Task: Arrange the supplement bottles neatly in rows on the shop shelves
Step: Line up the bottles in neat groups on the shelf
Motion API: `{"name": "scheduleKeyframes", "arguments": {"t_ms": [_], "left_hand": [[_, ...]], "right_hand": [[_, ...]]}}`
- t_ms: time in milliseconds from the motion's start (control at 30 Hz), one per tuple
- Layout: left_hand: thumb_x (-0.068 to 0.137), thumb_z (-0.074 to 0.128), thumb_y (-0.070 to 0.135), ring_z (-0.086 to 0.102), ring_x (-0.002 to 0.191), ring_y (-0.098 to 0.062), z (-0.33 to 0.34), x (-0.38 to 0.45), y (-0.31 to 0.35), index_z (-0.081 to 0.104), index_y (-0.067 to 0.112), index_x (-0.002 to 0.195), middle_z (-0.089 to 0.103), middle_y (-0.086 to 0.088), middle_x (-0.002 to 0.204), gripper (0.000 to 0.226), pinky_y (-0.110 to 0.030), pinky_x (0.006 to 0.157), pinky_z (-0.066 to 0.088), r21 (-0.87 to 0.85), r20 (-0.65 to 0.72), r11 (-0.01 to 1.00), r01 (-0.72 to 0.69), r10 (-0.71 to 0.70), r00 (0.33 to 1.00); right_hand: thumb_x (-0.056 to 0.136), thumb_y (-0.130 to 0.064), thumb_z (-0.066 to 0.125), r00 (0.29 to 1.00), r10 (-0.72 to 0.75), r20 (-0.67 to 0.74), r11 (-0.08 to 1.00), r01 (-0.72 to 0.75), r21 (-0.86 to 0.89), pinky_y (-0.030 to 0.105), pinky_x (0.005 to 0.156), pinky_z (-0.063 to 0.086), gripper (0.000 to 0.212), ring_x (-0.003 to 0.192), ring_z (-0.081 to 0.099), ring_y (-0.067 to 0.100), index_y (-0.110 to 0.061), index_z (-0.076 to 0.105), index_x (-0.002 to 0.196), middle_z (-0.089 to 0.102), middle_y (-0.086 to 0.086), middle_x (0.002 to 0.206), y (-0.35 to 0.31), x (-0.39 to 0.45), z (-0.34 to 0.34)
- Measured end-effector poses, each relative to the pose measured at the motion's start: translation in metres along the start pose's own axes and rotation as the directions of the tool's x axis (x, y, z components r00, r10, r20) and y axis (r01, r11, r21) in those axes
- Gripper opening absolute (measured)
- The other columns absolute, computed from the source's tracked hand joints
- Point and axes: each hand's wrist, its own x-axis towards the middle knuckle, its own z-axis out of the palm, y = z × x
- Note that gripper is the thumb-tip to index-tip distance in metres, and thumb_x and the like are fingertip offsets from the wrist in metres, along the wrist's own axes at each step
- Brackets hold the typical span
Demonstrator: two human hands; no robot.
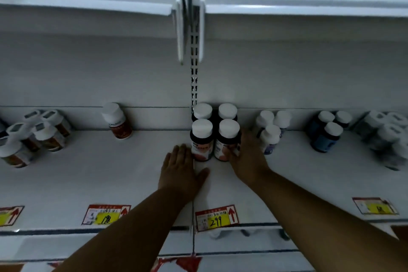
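Several dark bottles with white caps stand in a two-by-two block at the middle of the white shelf [110,174]. The front left bottle [201,139] and the front right bottle [227,140] show red-and-white labels. My left hand [182,169] lies flat on the shelf, fingers apart, its fingertips against the base of the front left bottle. My right hand [247,159] is cupped around the right side of the front right bottle, thumb on its label.
A lone red-labelled bottle [117,121] stands back left, and a cluster of brown bottles [33,134] lies far left. White bottles [270,132], blue bottles [326,132] and grey bottles [388,137] sit to the right. Price tags [217,218] line the front edge. An upper shelf [287,0] overhangs.
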Motion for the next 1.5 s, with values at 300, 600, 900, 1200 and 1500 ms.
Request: {"name": "scheduleKeyframes", "arguments": {"t_ms": [300, 600, 900, 1200, 1500], "left_hand": [[0.089, 0.043, 0.061, 0.032, 0.142, -0.034, -0.015, -0.055, -0.031, 0.03, 0.002, 0.149, 0.033, -0.019, 0.154, 0.085, -0.04, 0.118, 0.023, -0.172, -0.089, 0.964, -0.201, 0.188, 0.978], [0.092, 0.052, 0.048, 0.042, 0.135, -0.023, -0.019, -0.2, -0.046, 0.043, 0.017, 0.144, 0.048, -0.005, 0.145, 0.062, -0.033, 0.112, 0.03, -0.126, -0.173, 0.92, -0.371, 0.348, 0.922], [0.092, 0.06, 0.04, 0.036, 0.137, -0.019, 0.066, -0.271, -0.033, 0.039, 0.018, 0.147, 0.043, -0.001, 0.148, 0.063, -0.028, 0.113, 0.025, -0.217, -0.039, 0.942, -0.257, 0.255, 0.966], [0.094, 0.057, 0.044, 0.033, 0.14, -0.016, 0.188, -0.19, -0.093, 0.03, 0.027, 0.15, 0.037, 0.004, 0.153, 0.064, -0.036, 0.116, 0.031, -0.255, 0.037, 0.963, -0.085, 0.097, 0.995], [0.093, 0.059, 0.04, 0.04, 0.136, -0.02, 0.283, -0.096, -0.178, 0.038, 0.022, 0.147, 0.043, -0.001, 0.15, 0.06, -0.033, 0.11, 0.032, -0.303, -0.054, 0.952, 0.046, -0.065, 0.996]], "right_hand": [[0.09, -0.033, 0.067, 0.968, 0.214, -0.129, 0.967, -0.228, -0.111, 0.038, 0.106, 0.042, 0.07, 0.128, 0.048, 0.023, -0.014, 0.034, 0.148, 0.041, 0.01, 0.145, -0.038, -0.105, 0.01], [0.09, -0.032, 0.065, 0.991, 0.131, 0.017, 0.989, -0.129, -0.069, 0.032, 0.092, 0.051, 0.037, 0.106, 0.055, 0.008, -0.025, 0.055, 0.124, 0.053, -0.008, 0.119, -0.082, -0.228, 0.04], [0.09, -0.033, 0.066, 0.935, 0.336, 0.112, 0.941, -0.327, -0.089, 0.028, 0.092, 0.047, 0.039, 0.105, 0.052, 0.004, -0.026, 0.054, 0.126, 0.052, -0.009, 0.121, -0.019, -0.336, 0.055], [0.09, -0.033, 0.067, 0.894, 0.436, 0.103, 0.9, -0.434, -0.04, 0.019, 0.081, 0.046, 0.039, 0.115, 0.055, 0.009, -0.03, 0.052, 0.126, 0.058, -0.007, 0.128, 0.088, -0.305, 0.175], [0.091, -0.034, 0.065, 0.929, 0.328, 0.172, 0.945, -0.324, -0.048, 0.028, 0.104, 0.041, 0.052, 0.125, 0.051, 0.02, -0.023, 0.043, 0.137, 0.047, 0.0, 0.143, 0.187, -0.179, 0.334]]}}
